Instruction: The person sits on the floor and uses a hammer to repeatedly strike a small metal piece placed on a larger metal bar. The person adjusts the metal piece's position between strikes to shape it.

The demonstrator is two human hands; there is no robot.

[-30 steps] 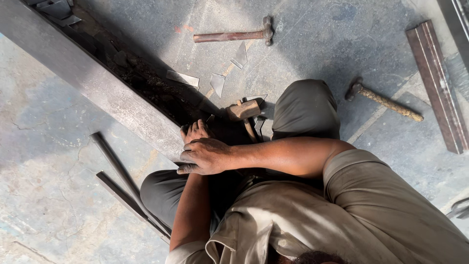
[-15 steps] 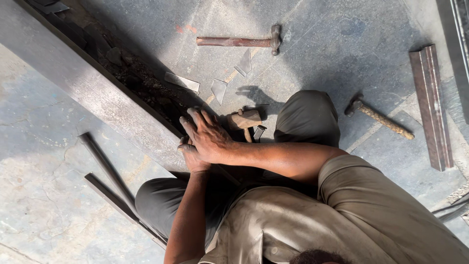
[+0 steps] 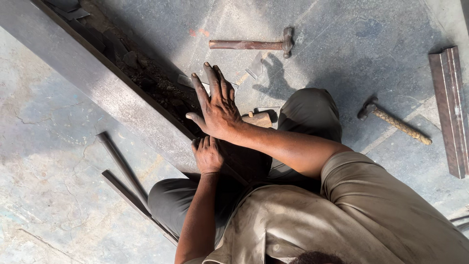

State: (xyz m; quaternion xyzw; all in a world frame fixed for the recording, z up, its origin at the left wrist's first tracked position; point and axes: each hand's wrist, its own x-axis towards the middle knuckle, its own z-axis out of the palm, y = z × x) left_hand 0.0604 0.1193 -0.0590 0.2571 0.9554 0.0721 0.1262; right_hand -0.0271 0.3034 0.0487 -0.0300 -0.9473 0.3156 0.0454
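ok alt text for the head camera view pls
Seen from above, a person crouched on a concrete floor spreads the right hand flat over a long dark steel channel holding rubble, while the left hand grips its near edge. Two hammers and loose metal bars lie around.

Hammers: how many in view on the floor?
2 clear ones: a rusty hammer beyond the right hand, and a hammer with a wrapped handle beside the knee. A partly hidden wooden piece might be a third.
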